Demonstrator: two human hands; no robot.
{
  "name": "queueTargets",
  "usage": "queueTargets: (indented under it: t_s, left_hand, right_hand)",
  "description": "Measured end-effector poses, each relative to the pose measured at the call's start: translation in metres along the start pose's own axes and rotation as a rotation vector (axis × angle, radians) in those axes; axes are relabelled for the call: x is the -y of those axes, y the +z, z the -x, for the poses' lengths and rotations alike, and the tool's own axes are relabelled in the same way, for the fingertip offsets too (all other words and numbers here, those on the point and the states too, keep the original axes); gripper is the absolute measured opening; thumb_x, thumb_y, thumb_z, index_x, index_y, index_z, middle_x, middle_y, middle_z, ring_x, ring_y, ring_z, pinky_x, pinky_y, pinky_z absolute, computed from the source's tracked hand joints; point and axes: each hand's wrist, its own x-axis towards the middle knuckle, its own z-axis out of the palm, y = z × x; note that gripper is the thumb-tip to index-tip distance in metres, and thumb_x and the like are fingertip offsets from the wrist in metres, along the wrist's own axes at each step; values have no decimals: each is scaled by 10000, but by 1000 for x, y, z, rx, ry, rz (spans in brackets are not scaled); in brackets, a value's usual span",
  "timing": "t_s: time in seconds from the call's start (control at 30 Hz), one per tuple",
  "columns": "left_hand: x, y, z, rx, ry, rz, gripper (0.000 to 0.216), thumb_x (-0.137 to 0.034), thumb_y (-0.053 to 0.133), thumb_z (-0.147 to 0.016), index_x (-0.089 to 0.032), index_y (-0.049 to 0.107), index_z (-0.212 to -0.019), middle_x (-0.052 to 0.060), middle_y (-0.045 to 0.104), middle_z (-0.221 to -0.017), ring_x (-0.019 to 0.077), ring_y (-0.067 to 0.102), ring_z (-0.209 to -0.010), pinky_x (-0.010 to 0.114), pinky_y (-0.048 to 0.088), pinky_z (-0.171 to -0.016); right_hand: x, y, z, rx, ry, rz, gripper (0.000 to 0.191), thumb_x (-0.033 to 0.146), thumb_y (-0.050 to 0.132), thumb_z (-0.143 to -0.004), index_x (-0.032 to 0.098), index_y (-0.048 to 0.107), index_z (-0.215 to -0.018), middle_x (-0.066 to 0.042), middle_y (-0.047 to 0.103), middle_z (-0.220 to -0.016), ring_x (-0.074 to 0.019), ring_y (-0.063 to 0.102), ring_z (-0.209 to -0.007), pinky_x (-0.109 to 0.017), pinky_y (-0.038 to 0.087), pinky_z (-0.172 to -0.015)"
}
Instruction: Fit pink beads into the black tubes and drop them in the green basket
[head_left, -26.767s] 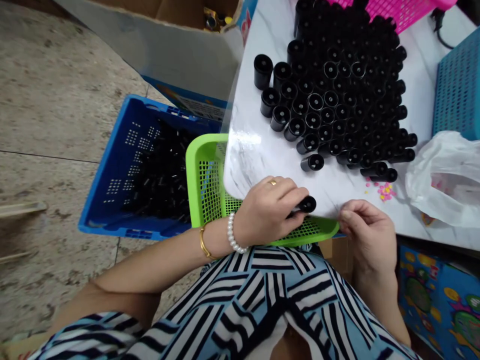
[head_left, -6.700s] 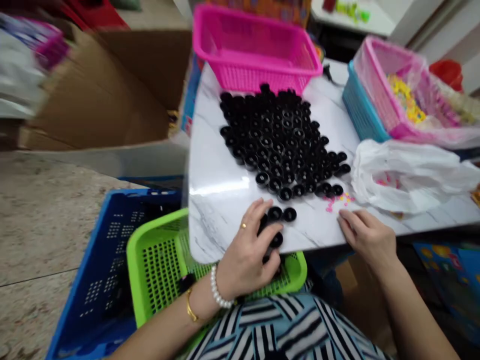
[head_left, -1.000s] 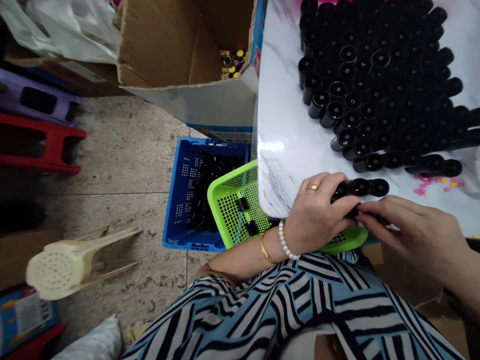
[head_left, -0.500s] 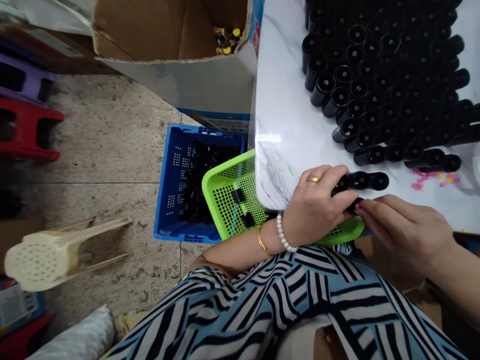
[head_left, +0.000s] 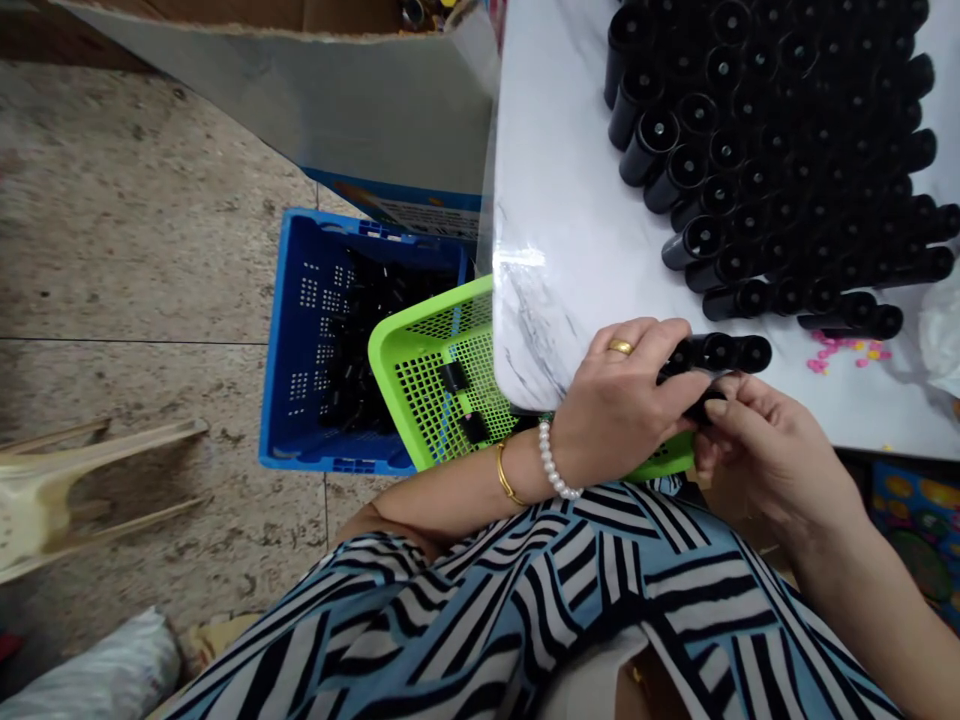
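Observation:
My left hand [head_left: 619,405], with a gold ring, closes around a short black plastic tube [head_left: 707,402] over the table's front edge. The thumb of my right hand [head_left: 780,445] presses at that tube's right end, its other fingers curled close by. Beside my left fingers lies a short row of black tubes [head_left: 752,353], partly hidden by the hand. Small pink and yellow pieces [head_left: 831,350] are scattered to the right. Behind them many black tubes [head_left: 660,130] stand packed upright. Whether a small piece sits under my right thumb is hidden.
A green basket [head_left: 382,362] with a few black pieces [head_left: 453,377] sits below the table's left corner. Under it is a blue crate [head_left: 276,350] of black parts. A large cardboard box [head_left: 397,110] stands behind, and a cream stool [head_left: 45,500] lies at far left.
My right hand has shifted and turned, its thumb now over the tube's end. The pink piece seen at its fingertips no longer shows. My left hand keeps its hold. The view has shifted.

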Motion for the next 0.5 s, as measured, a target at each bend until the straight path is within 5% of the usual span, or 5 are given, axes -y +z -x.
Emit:
queueTargets:
  t_s: [0.23,0.5]
  left_hand:
    - [0,2,1,-7,-6,1,210,-375,635,-1044,-229,768,-1116,136,622,-1405,296,579,-1253,489,481,-1092]
    - [6,-5,3,46,57,110,413,-290,723,-837,-186,726,-1236,202,560,-1437,364,577,-1318,547,499,-1114]
  right_hand:
    - [-7,10,-5,-54,-32,23,475,380,915,-756,238,464,-721,88,560,-531,-99,568,-416,-213,518,-456]
    - [-42,-10,8,29,-274,98,362,424,784,-926,275,552,-1161,53,702,-703,-150,711,-642,-264,582,-679]
